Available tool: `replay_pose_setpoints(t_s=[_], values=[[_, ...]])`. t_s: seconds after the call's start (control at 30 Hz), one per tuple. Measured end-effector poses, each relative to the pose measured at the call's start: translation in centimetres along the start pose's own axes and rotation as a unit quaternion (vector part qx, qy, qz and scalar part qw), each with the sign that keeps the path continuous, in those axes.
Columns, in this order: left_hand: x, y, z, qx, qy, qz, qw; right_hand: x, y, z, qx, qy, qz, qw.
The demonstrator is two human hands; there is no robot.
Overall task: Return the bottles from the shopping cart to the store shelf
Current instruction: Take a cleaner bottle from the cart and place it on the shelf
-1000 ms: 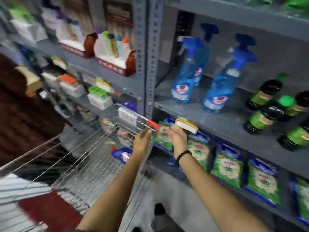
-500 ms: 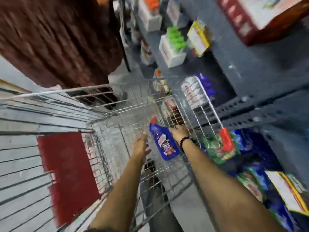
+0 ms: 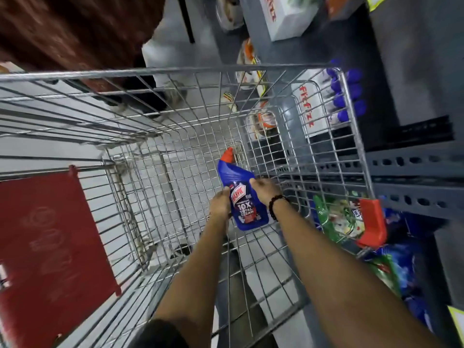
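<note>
Blue plastic cleaner bottle [image 3: 243,197], red cap pointing away, long axis along the wire shopping cart [image 3: 351,136]. Left hand [image 3: 221,203] and right hand [image 3: 265,188] pinch its sides; grey metal shelf [image 3: 414,177] just right.

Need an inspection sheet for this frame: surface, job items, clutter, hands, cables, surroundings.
Surface: wire shopping cart, basket floor bare apart from one bottle.
Job's things: blue bottle with red cap, inside the basket, cap pointing away from the person; label reads Harpic.
Clutter: red flap at the cart's left; no other bottles seen in the cart.
Grippers: left hand on the bottle's left side, right hand on its right, a bead bracelet on the right wrist.
Cables: nothing seen.
Surroundings: grey store shelf at right with green packets and boxes; a second person's feet beyond the cart.
</note>
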State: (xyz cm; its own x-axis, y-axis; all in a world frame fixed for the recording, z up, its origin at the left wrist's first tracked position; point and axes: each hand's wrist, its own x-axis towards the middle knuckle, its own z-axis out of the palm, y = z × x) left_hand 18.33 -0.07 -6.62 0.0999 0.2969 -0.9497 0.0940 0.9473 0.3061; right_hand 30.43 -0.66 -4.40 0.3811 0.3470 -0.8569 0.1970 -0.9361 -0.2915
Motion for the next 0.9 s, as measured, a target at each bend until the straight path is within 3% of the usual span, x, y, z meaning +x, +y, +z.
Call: replay_pose_setpoints(t_s=[0.13,0.23,0.33,0.47,0.63,0.73,0.9], values=[[-2.2,1.1,-2.2,0.019,-0.053,0.011,0.998,-1.8,-0.1,-1.0,0.036,-0.077,0.001,0.996],[-4.8,3.5,-4.5,0.06,-0.117,0.048,0.99,-5.0,-1.5,-2.2,0.136,-0.096,-0.002,0.986],[-8.9,7.2,-6.2,0.111,-0.179,0.1,0.972,-10.4,-2.9,-4.3,0.228,-0.138,-0.061,0.962],[-17.1,11.8,-7.1,0.189,-0.285,0.171,0.924,-18.9,-3.3,-7.9,0.306,-0.129,-0.168,0.928],[-30.9,14.5,-5.2,0.271,-0.403,0.293,0.823,-32.7,-1.1,-12.4,0.35,-0.047,-0.329,0.876],[-39.8,13.2,-3.3,0.304,-0.497,0.335,0.74,-41.1,1.6,-14.7,0.365,0.008,-0.402,0.84],[-50.7,7.8,0.9,0.362,-0.611,0.379,0.593,-53.0,10.3,-16.8,0.357,0.131,-0.454,0.806]])
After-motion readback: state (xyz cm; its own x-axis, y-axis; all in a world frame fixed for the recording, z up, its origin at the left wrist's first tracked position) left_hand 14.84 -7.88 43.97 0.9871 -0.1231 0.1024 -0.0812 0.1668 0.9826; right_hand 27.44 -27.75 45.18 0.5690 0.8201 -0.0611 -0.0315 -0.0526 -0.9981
